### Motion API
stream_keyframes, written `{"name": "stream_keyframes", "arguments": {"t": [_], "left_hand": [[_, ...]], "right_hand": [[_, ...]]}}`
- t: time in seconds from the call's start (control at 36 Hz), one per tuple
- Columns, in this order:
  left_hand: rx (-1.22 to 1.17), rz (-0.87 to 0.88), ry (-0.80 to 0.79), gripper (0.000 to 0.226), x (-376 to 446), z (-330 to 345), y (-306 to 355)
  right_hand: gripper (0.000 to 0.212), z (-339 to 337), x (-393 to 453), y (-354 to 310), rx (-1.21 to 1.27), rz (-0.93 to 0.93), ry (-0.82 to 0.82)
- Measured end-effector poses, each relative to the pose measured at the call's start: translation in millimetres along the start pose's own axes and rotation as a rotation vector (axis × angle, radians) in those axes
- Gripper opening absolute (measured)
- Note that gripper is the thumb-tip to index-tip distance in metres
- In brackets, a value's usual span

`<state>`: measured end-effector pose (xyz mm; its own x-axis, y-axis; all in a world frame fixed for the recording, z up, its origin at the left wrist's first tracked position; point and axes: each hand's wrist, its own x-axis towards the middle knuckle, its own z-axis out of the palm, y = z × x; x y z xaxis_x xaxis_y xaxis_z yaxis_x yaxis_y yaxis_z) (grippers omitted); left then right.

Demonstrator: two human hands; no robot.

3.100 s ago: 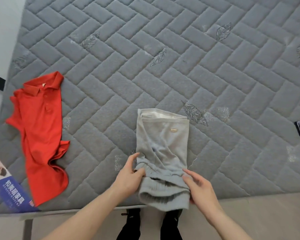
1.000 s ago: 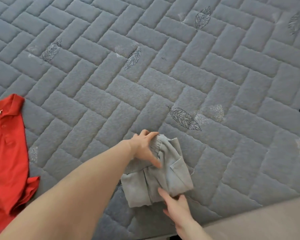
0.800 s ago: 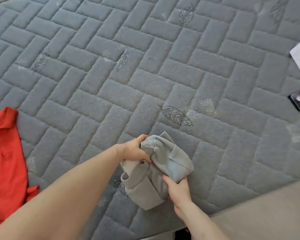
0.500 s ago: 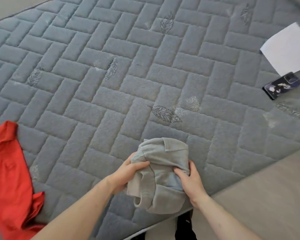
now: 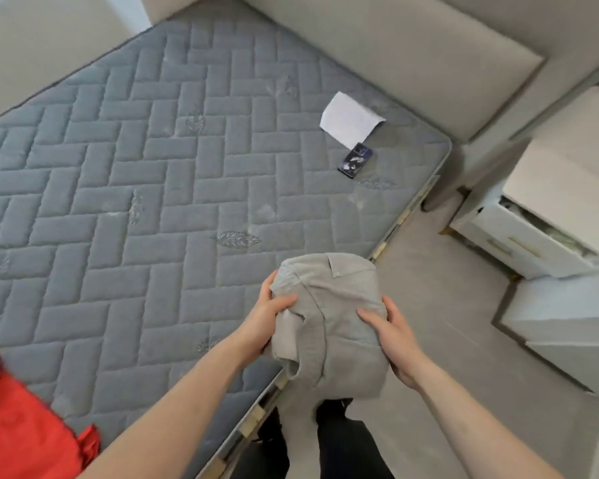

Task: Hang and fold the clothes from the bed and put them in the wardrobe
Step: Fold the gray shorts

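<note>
The left hand point(image 5: 268, 318) grips the left side of the folded grey garment point(image 5: 329, 319), its thumb lying across the top of the cloth and its fingers curled round the near edge. The right hand point(image 5: 393, 335) holds the opposite side, thumb pressed on top and fingers wrapped beneath, so the bundle sits pinched between the two hands. The garment is lifted clear of the bed, held over the mattress edge and the floor beside it, above the person's dark trouser legs point(image 5: 329, 440). A loose cuff or hem hangs from its lower left corner, and a seam flap shows near the top.

To the left of the hands lies the grey quilted mattress point(image 5: 146, 188), stitched in a herringbone pattern with small leaf motifs. A red shirt point(image 5: 18, 426) rests on it at the lower left, well apart from the hands and partly cut off by the picture's edge. Toward the far right corner of the mattress lie a white sheet of paper point(image 5: 350, 121) and, just beside it and nearer, a dark phone point(image 5: 356, 160).

A padded beige headboard point(image 5: 412, 53) runs along the far end of the bed. Wooden slats of the bed frame show under the mattress edge. To the right stands a white bedside cabinet point(image 5: 540, 216) with a drawer partly open, on a pale grey floor point(image 5: 440, 288).
</note>
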<state>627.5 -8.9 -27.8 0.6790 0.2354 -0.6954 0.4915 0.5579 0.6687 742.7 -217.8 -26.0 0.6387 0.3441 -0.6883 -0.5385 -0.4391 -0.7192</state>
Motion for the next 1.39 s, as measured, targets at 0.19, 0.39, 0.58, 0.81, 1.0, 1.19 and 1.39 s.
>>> {"name": "stream_keyframes", "arguments": {"t": [0.19,0.39,0.58,0.81,1.0,1.19,1.39], "left_hand": [[0.31,0.119,-0.286,0.114,-27.0,119.4,58.6],[0.589,0.261,-0.46,0.098,-37.6,280.7,99.5],[0.502,0.259,-0.595,0.09,-48.3,434.8,106.2],[0.538,0.27,-0.796,0.08,-60.8,583.0,119.8],[0.574,0.282,-0.99,0.081,-65.7,703.6,136.4],[0.645,0.278,-1.192,0.077,-80.1,812.2,142.6],[0.731,0.204,-1.412,0.062,-122.7,918.2,118.2]], "right_hand": [[0.032,-94.3,-85.1,-35.0,0.202,-0.132,0.237],[0.04,-217.9,-143.4,-65.6,0.294,-0.286,0.482],[0.033,-342.8,-201.2,-81.7,0.359,-0.391,0.645],[0.03,-450.8,-252.2,-93.1,0.499,-0.473,0.829],[0.024,-527.5,-282.3,-108.2,0.582,-0.527,1.035],[0.021,-580.0,-327.0,-125.6,0.6,-0.549,1.263],[0.022,-617.8,-391.9,-122.9,0.621,-0.537,1.546]]}}
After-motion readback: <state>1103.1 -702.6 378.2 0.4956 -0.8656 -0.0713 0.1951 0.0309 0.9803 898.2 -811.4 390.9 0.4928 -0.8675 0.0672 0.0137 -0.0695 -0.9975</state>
